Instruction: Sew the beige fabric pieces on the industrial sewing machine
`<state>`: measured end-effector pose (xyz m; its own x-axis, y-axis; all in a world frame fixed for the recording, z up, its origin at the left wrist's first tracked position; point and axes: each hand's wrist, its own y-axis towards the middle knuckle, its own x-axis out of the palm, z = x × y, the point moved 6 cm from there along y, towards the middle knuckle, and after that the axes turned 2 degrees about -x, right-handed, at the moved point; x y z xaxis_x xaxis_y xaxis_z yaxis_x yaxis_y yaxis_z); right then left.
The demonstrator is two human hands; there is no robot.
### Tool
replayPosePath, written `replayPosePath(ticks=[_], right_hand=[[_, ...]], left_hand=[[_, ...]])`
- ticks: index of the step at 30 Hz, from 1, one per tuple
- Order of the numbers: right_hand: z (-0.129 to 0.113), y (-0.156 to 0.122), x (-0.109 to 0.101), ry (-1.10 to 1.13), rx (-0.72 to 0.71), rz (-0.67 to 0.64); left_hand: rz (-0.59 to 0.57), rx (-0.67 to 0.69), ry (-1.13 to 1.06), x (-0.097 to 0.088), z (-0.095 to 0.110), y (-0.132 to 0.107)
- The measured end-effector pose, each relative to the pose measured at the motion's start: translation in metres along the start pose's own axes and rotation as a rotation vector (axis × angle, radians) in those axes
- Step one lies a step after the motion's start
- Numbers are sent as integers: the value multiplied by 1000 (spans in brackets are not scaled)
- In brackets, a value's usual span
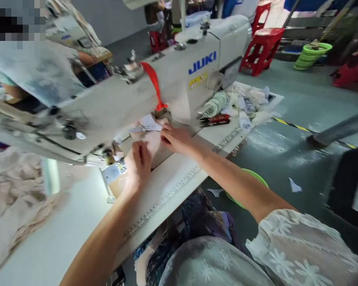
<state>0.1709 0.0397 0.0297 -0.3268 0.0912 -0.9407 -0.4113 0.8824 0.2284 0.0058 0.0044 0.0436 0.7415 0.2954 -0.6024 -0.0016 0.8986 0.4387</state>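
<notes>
A white JUKI sewing machine (155, 83) stands on a white table (62, 234). My left hand (139, 163) is closed, pinching a small pale pink fabric piece (153, 143) just right of the presser foot (109, 159). My right hand (176, 138) lies on the same fabric farther back, fingers pressed down on it beside a small white label (150, 123). A red ribbon (154, 85) hangs from the machine arm above my right hand.
Pink fabric (14, 198) is piled at the table's left. Red-handled scissors (216, 120), coiled white cord (214, 105) and white scraps (250, 105) lie at the table's right end. Red stools (264, 47) and green baskets (312, 55) stand on the floor. Another person sits at the far left.
</notes>
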Motion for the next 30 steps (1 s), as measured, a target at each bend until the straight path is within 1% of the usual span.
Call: replayPosePath(ticks=[2,4,6,8,11,15,18,20,21,22,25,27,30], right_hand=[[0,-1,0,-6,0,-1],[0,0,1,-10,9,7],[0,1,2,-11,6,23],[0,2,3,-11,-3,43],[1,0,5,-17,-11,82],[10,0,9,-21,-36,190],[11,-2,7,28,-48,344],[2,-6,4,97,-74,407],[-8,-8,5,148,-101,396],[-20,-10,6,207,-135,355],[-65,-15,16,360,-219,127],[-92,-14,22,372,-242,10],[-120,-5,30,323,-236,-71]], left_hand=[[-82,-57,-13,-6,2,-11],[-156,-132,-67,-15,-3,-24],[-221,-222,-159,-28,-14,-39],[-253,-312,-224,-46,-29,-53],[-210,-407,-215,-79,-54,-65],[-137,-461,-53,-116,-80,-69],[-83,-485,40,-134,-90,-68],[-76,-494,40,-140,-93,-67],[-85,-496,31,-140,-94,-67],[-99,-496,24,-140,-94,-67],[-122,-471,13,-137,-98,-66],[-111,-434,3,-135,-101,-65],[-98,-399,-22,-134,-103,-67]])
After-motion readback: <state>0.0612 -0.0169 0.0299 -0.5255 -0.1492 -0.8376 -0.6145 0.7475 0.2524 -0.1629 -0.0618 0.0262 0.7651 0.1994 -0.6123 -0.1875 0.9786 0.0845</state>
